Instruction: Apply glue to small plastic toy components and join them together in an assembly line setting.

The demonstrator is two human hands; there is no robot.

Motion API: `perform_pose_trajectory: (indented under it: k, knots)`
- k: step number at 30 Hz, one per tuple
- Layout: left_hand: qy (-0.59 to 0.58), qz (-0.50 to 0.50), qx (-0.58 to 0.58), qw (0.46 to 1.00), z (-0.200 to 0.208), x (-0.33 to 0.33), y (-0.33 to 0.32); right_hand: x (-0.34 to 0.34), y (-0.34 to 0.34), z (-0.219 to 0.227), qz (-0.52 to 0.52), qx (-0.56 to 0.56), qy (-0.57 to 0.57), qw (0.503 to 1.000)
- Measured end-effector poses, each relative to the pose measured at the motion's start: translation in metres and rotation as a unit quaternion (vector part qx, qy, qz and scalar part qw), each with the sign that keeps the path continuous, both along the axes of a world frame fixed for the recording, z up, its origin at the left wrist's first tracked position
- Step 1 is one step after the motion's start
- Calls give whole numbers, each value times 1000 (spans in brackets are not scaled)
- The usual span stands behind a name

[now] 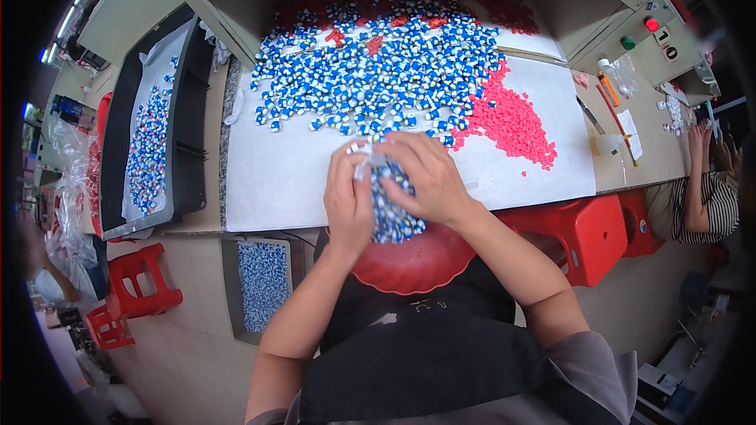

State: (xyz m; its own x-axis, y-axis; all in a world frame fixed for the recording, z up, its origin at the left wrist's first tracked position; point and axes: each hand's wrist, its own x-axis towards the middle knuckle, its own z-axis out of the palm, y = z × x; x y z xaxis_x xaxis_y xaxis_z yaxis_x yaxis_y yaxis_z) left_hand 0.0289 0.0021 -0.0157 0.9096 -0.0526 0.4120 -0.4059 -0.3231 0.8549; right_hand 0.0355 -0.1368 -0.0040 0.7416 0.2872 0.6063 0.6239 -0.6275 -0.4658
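Both my hands meet over a red scalloped bowl point(413, 267) in front of my body. Many small blue-and-white plastic pieces point(394, 230) lie in the bowl beneath them. My left hand point(350, 197) has its fingers curled and closed, with a blurred whitish bit at the fingertips. Across from it, my right hand point(431, 181) bends its fingers toward the left one, the thumb over the bowl. What the fingers hold is too small and blurred to name. Beyond my hands a wide heap of blue-and-white pieces point(346, 83) covers the white sheet point(299, 197).
Pink-red small pieces point(516, 126) are piled right of the heap. A black tray point(189, 142) stands at the left; a grey bin point(234, 283) of pieces sits below the table. Red stools point(587, 240) flank me. A knife point(589, 116) lies at right, near another person's arm point(696, 181).
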Motion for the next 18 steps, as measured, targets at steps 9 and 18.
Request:
perform_pose_trajectory:
  k: [9, 18]
  knots:
    - [60, -111, 2, 992, -19, -87, 22, -57, -23, -26, 207, -130, -132, 961]
    - [154, -143, 65, 975, 16, -67, 69, -35, -49, -6, 102, 4, -79, 992]
